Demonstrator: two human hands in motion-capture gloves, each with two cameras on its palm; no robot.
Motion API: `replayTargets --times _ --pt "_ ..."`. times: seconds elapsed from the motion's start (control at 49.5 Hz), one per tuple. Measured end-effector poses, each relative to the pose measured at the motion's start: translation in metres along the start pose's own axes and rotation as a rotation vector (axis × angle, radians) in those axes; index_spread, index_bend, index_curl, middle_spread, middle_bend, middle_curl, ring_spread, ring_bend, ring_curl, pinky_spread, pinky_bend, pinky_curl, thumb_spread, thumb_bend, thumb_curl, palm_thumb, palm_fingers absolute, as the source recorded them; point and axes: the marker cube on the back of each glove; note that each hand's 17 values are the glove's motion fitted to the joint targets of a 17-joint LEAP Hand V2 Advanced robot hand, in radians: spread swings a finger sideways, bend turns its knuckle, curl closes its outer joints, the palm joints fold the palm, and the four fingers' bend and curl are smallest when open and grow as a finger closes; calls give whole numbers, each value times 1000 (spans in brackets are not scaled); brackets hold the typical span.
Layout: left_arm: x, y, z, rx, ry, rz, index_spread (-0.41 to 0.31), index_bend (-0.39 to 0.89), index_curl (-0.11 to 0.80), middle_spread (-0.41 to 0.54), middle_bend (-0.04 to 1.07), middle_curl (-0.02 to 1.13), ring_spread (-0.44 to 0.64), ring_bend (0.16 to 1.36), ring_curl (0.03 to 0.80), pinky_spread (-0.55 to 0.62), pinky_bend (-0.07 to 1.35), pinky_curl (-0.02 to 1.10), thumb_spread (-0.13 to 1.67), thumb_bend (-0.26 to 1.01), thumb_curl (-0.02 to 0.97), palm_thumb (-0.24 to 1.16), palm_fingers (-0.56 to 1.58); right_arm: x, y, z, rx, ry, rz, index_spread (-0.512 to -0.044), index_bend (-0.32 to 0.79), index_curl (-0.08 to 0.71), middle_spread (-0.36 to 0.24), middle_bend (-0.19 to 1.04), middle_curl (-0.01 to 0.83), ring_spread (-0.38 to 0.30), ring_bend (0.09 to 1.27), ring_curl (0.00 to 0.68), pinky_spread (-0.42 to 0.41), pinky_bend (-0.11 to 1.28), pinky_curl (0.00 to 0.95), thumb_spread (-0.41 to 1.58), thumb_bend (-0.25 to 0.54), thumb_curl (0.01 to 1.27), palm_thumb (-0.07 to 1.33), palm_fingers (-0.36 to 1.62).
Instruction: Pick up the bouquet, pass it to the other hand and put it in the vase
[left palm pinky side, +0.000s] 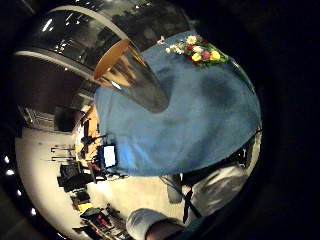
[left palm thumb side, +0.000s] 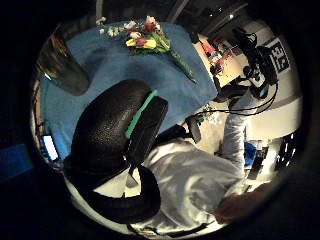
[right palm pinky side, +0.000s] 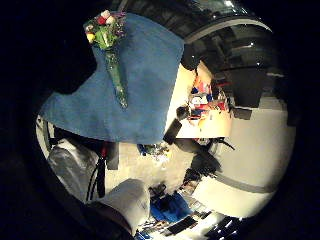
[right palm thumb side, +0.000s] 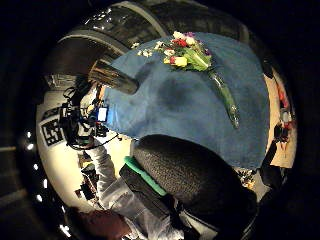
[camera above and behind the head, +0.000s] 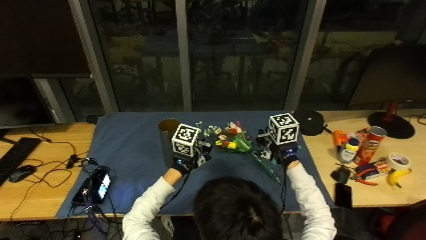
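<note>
At the outside view's centre, the bouquet (camera above and behind the head: 234, 141) is lying ungripped on the blue cloth (camera above and behind the head: 133, 150) between vase (camera above and behind the head: 166, 140) and right hand (camera above and behind the head: 287, 154), both hands' fingers seemingly relaxed, unoccupied, the pick-up being readied.

Dark tall glass windows (camera above and behind the head: 219, 55) w/ grey metal frames stood behind the long light wooden table (camera above and behind the head: 40, 150). A blue cloth (camera above and behind the head: 133, 150) covered its middle part. A black keyboard (camera above and behind the head: 16, 152) & black mouse (camera above and behind the head: 20, 173) lay at the left end; room light was dim.
</note>
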Motion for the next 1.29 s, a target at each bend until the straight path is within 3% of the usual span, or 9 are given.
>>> replayTargets --times 0.081,0.162,0.283,0.445,0.687,0.93,1.294 --pt "2 10 9 -18 34 -14 -35 258 124 68 203 106 121 398 120 190 284 102 605 66 57 138 507 0 6 0 -2 -3 -1 -266 113 45 -1 169 55 86 327 82 116 461 144 570 64 62 151 138" --pt "9 14 18 -42 115 -5 -43 256 174 80 187 154 145 409 159 232 272 142 780 53 84 147 497 1 10 -1 0 -10 -1 -324 124 72 -1 182 87 108 356 113 142 491 186 731 45 89 160 106" --pt "17 10 25 -95 132 29 -50 240 228 90 176 193 174 405 184 268 261 178 933 29 118 154 485 2 14 -5 -15 10 18 -367 134 102 -2 193 130 128 382 141 162 507 222 871 15 125 169 83" --pt "17 2 18 -94 121 43 -45 192 274 120 157 217 212 412 209 300 273 220 1022 -13 158 147 429 4 14 -15 6 -26 32 -390 129 132 -2 193 174 139 414 172 176 529 257 959 -19 162 173 74" --pt "5 -15 -7 -63 109 -14 -10 144 300 143 174 245 239 437 239 322 301 265 1054 -22 201 133 373 13 2 -27 17 -83 139 -363 60 111 17 189 220 140 588 243 232 730 330 996 -24 204 168 276" --pt "5 -21 -30 -10 84 -33 21 132 295 160 184 278 247 473 265 327 331 296 1063 -23 227 118 333 29 -25 -21 -41 -116 278 -264 53 92 38 237 286 93 682 300 213 795 363 1013 -22 235 180 388" --pt "10 -14 -45 125 91 3 35 135 287 172 188 317 253 500 283 338 356 321 1067 -22 251 111 301 77 -83 42 -112 -244 513 -183 36 60 45 283 348 35 747 339 157 839 375 1009 -24 269 218 426"
